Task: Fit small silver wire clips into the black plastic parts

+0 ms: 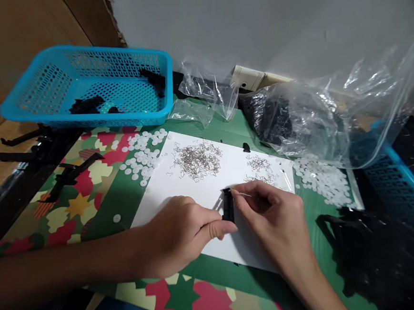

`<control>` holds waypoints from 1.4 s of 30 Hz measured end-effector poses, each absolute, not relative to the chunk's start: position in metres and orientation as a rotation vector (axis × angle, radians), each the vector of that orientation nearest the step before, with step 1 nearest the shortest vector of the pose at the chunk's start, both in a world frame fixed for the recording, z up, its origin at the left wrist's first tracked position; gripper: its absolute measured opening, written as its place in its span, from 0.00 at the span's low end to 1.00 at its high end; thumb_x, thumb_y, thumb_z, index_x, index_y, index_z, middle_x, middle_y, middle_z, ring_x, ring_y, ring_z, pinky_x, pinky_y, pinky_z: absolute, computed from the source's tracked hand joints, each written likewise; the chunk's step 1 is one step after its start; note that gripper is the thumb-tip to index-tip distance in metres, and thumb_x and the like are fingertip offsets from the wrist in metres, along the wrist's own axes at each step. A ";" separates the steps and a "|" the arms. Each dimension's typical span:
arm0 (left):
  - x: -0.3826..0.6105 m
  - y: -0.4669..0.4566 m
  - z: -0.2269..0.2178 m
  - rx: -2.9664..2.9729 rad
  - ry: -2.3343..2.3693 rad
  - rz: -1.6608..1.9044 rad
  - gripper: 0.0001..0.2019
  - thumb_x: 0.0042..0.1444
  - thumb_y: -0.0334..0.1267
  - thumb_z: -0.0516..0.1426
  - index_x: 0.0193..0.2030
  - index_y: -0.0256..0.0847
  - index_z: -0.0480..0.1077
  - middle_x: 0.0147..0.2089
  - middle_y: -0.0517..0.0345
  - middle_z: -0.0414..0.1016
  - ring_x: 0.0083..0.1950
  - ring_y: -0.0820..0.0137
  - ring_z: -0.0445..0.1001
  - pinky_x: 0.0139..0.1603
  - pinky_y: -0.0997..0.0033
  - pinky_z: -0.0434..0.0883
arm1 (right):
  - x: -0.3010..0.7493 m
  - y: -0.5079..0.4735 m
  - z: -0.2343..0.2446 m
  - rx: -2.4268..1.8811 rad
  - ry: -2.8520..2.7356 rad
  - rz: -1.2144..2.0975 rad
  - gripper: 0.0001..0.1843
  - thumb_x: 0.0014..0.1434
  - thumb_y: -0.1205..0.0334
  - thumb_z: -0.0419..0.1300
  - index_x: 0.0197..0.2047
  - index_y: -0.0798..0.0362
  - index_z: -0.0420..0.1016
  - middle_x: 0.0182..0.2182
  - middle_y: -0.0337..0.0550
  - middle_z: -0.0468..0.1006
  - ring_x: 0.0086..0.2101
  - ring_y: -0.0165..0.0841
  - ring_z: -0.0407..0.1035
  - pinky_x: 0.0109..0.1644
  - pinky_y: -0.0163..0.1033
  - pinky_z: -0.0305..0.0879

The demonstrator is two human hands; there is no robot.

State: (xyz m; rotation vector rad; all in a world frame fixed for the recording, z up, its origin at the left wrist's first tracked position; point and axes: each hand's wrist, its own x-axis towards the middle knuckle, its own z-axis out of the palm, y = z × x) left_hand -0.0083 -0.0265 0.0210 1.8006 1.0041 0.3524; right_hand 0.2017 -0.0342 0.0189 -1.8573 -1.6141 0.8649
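A small black plastic part (228,205) stands out over a white sheet of paper (175,190). My left hand (190,230) is closed on its lower end, thumb stretched along the near side. At the part's upper end are the fingertips of my right hand (272,210), pinched around a thin silvery metal piece (246,194). Whether that piece is a pin or a slim tool, I cannot tell. Beyond my hands, a heap of small bent metal springs or clips (197,160) lies on the paper, with a smaller heap (259,166) to its right.
White plastic discs lie left (142,157) and right (325,181) of the paper. Behind stand a blue basket (124,119) and clear plastic bags (303,119). Black parts (71,173) sit at left, a dark pile (371,249) at right, beside another blue basket (399,165).
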 end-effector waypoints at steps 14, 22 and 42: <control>-0.008 -0.023 0.029 1.699 1.014 0.342 0.22 0.74 0.46 0.54 0.32 0.38 0.79 0.19 0.66 0.59 0.21 0.76 0.55 0.24 0.75 0.55 | 0.211 -0.034 0.021 -1.814 -1.755 0.856 0.12 0.66 0.52 0.63 0.45 0.42 0.88 0.40 0.38 0.89 0.37 0.39 0.82 0.41 0.43 0.75; -0.009 -0.021 0.033 1.610 1.031 0.321 0.22 0.73 0.47 0.52 0.31 0.39 0.75 0.19 0.68 0.52 0.20 0.76 0.50 0.23 0.75 0.52 | 0.218 -0.029 0.018 -1.791 -1.733 0.881 0.10 0.65 0.52 0.66 0.43 0.46 0.88 0.38 0.42 0.88 0.35 0.40 0.81 0.39 0.44 0.75; -0.012 -0.016 0.025 0.483 0.338 0.299 0.27 0.64 0.55 0.64 0.27 0.42 0.55 0.23 0.73 0.41 0.22 0.81 0.38 0.24 0.74 0.42 | 0.200 -0.044 0.054 -1.043 -1.583 1.082 0.08 0.63 0.70 0.70 0.41 0.48 0.88 0.27 0.39 0.80 0.25 0.27 0.68 0.27 0.35 0.60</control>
